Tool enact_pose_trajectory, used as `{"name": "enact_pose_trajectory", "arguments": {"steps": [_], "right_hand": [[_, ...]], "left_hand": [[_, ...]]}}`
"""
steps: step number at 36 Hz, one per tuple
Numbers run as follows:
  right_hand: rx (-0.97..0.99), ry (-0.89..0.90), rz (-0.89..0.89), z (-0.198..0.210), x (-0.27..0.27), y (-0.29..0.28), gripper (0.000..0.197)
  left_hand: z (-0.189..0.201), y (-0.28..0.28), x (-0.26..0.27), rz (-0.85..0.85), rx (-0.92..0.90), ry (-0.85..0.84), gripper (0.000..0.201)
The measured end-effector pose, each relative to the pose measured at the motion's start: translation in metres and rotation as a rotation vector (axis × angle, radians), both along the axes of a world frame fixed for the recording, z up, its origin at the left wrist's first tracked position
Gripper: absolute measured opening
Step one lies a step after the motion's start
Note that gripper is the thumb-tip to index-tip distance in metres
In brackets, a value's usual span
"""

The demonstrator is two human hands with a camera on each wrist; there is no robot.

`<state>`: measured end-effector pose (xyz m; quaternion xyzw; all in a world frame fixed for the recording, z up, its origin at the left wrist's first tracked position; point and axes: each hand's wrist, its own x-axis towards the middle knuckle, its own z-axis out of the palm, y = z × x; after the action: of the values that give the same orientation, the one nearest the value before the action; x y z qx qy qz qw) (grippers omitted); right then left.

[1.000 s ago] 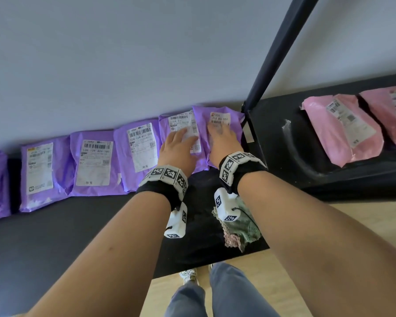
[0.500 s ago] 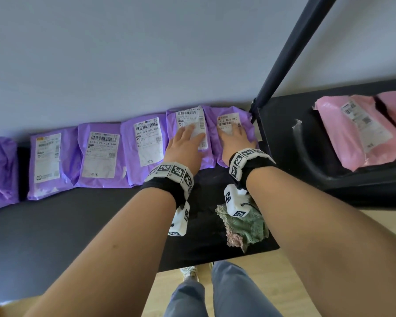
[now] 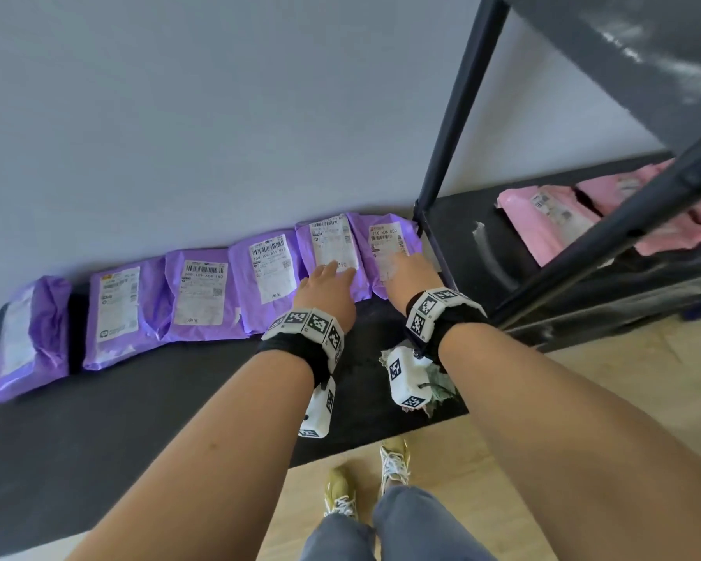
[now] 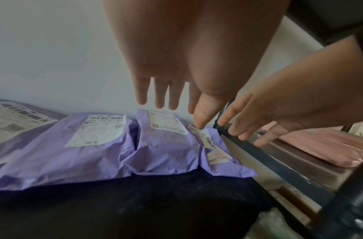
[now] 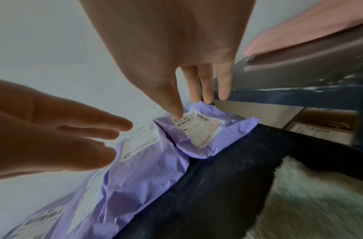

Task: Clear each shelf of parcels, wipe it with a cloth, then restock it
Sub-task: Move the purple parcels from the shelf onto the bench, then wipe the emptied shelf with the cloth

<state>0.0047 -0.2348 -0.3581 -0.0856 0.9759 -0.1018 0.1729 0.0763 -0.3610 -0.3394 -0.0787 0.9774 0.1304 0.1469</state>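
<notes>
Both hands flat, fingers straight, gripping nothing: left hand (image 3: 328,291) & right hand (image 3: 407,273) over the two purple parcels (image 3: 357,253) at shelf (image 3: 98,419) back-right corner by the post (image 3: 454,115), cloth (image 3: 438,384) near front edge, front-left shelf bare.

A row of purple parcels (image 3: 203,293) fills the back of the dark shelf (image 3: 98,431) against the wall; its front strip at lower left lies bare. A black upright post (image 3: 454,127) bounds the right end, and a crumpled cloth (image 3: 438,384) sits at the front edge.
</notes>
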Motion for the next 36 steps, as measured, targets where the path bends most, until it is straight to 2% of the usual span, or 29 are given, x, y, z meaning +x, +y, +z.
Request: {"name": "enact_pose_trajectory", "arguments": {"steps": [7,14,23,28,34,36], "right_hand": [[-0.149,-0.057,-0.065,0.001,0.054,0.029,0.046],[-0.033,-0.137,-0.068,-0.015,0.088,0.061,0.051],[0.065,-0.255,0.100,-0.049,0.105,0.087,0.058],[0.073,-0.154,0.179,-0.063,0.115,0.094,0.075],[0.122,-0.054,0.230,-0.074,0.124,0.093,0.070],[0.115,-0.045,0.230,-0.073,0.124,0.093,0.062]], "left_hand": [[-0.012,0.013,0.037,-0.021,0.016,-0.051,0.053],[-0.025,0.038,0.067,-0.008,0.031,-0.107,0.049],[-0.050,0.071,0.097,0.118,0.071,-0.211,0.051],[-0.059,0.095,0.114,0.248,0.098,-0.152,0.052],[-0.068,0.117,0.127,0.333,0.102,-0.101,0.053],[-0.067,0.120,0.131,0.352,0.099,-0.087,0.052]]}}
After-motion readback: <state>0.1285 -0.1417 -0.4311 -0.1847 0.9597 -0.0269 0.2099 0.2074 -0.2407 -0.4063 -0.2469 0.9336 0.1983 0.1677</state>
